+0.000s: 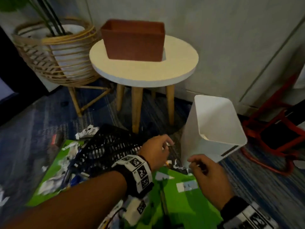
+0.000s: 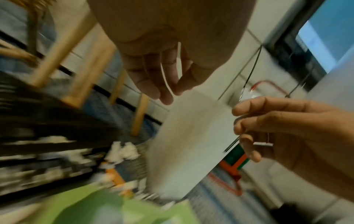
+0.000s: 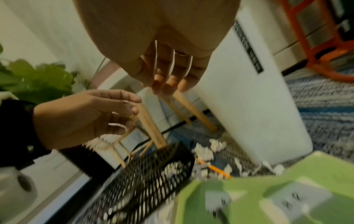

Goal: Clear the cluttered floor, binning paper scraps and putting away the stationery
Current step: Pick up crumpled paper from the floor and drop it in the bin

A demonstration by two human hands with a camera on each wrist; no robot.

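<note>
Two hands work low over the floor; the left hand reaches forward above a black mesh basket lying on its side, and the right hand hangs just beside the base of one white bin. The left fingers point down, loosely curved, with a thin pale sliver between them, though blur keeps me from telling whether they pinch it; the right fingers hang together, slightly bent, and hold nothing that shows.

One green sheet covers the floor under both forearms; crumpled paper scraps lie scattered on it and around the basket, at least five clumps, the blur forbidding a firmer count; a further cluster sits between the basket's mouth and the bin's foot. One orange pencil lies among that cluster, at the edge of the green sheet; something blue, perhaps more stationery, pokes out by the left forearm, too smeared to name.

Behind stands one round stool-like table on four wooden legs, its tabletop carrying one brown box, open at the top; to its left stands one rattan plant stand with a white pot inside; to the right of the bin a red metal frame rests on the striped blue carpet. The bin stands open-mouthed, close to the right hand; the basket lies between the left hand and the scraps farther left.
</note>
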